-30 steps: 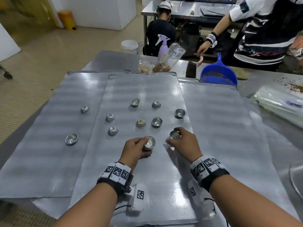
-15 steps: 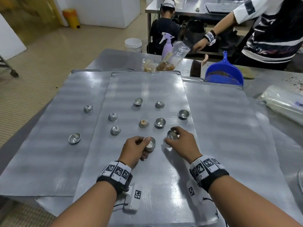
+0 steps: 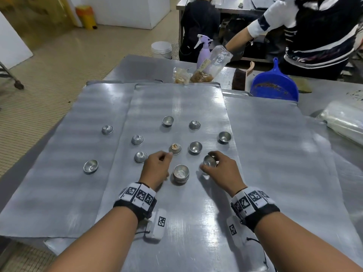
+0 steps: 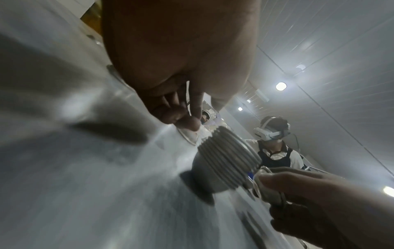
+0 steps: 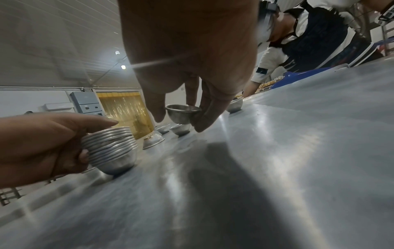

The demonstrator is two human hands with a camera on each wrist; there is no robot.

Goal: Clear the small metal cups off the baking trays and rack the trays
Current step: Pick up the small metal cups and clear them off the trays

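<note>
Three flat metal baking trays overlap on the table, with the middle tray [image 3: 176, 99] on top. Several small metal cups lie scattered on it, one holding crumbs [image 3: 175, 148]; two more sit on the left tray [image 3: 68, 173]. A nested stack of cups [image 3: 181, 173] [image 4: 226, 161] [image 5: 110, 148] stands on the middle tray between my hands. My left hand [image 3: 167, 156] [image 4: 198, 118] is just left of the stack, holding nothing, its fingertips close to the crumb cup. My right hand [image 3: 209, 161] [image 5: 181, 118] pinches a single cup [image 3: 208, 160] [image 5: 183, 113], tilted and slightly off the tray.
At the table's far edge are a blue dustpan [image 3: 274, 89], a brush [image 3: 238, 77], a purple spray bottle [image 3: 204, 50] and plastic bags of crumbs [image 3: 208, 69]. A roll of plastic [image 3: 343, 122] lies at the right. Another person [image 3: 314, 32] stands across the table.
My left hand has let go of the cup stack, which now stands on the tray, and has moved forward toward the crumb cup. My right hand still holds its single cup.
</note>
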